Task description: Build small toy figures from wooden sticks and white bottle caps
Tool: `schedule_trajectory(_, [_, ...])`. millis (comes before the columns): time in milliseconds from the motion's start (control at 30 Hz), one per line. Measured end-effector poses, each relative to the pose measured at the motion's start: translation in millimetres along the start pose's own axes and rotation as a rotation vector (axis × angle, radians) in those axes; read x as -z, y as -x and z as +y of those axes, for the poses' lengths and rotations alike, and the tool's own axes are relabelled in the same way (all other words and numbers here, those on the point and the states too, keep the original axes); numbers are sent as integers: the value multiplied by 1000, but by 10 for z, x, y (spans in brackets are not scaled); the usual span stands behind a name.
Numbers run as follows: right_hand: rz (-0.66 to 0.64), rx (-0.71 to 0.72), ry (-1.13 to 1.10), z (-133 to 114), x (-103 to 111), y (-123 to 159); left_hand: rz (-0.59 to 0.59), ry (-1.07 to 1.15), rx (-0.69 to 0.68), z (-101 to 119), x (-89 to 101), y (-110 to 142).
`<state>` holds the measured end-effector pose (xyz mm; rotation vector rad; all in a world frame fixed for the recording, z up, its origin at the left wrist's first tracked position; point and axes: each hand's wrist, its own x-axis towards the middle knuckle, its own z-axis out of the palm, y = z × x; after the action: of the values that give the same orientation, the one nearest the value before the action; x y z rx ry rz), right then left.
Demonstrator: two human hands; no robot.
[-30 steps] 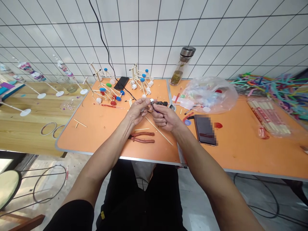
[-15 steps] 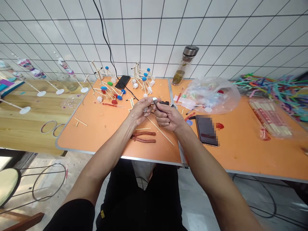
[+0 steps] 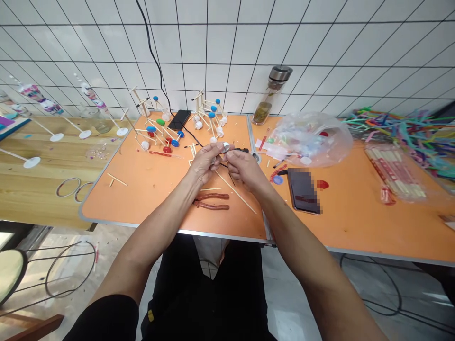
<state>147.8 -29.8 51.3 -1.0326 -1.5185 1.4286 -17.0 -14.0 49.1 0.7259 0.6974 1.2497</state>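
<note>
My left hand (image 3: 204,163) and my right hand (image 3: 243,169) meet above the orange table (image 3: 142,189), fingertips together. The left fingers pinch a small white cap (image 3: 225,146). My right hand is closed on a thin dark pointed tool (image 3: 231,176) whose tip sticks down below the fingers. A long wooden stick (image 3: 236,192) lies on the table under the hands. Red-handled pliers (image 3: 209,201) lie just in front of my left wrist.
Stick-and-cap models (image 3: 209,118) stand at the back by a black phone (image 3: 178,120) with a cable. A glass bottle (image 3: 270,97), a clear plastic bag (image 3: 313,137), another phone (image 3: 303,191), packed sticks (image 3: 396,175) and coloured straws (image 3: 408,130) are to the right. A wooden table (image 3: 35,184) is to the left.
The hands have closed together slightly; the right hand has turned so the dark tool's tip now points down. The view has shifted a little.
</note>
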Motion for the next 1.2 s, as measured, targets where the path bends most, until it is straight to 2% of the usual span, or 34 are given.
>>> schedule_trajectory(67, [157, 163, 282, 48, -71, 10, 65, 70, 55, 48, -17, 0])
schedule_trajectory(133, [202, 230, 491, 78, -137, 33, 90, 150, 109, 98, -21, 0])
schedule_trajectory(267, [231, 221, 679, 60, -178, 90, 64, 258, 174, 137, 10, -6])
schedule_trajectory(400, [284, 194, 846, 15, -155, 116, 32, 244, 178, 86, 24, -10])
schedule_trajectory(700, [301, 119, 992, -22, -133, 109, 34, 109, 125, 5, -45, 20])
schedule_trajectory(867, [294, 118, 1044, -47, -129, 127, 35, 94, 83, -12, -46, 11])
schedule_trajectory(1200, [283, 23, 1202, -151, -184, 155, 49, 61, 57, -19, -55, 5])
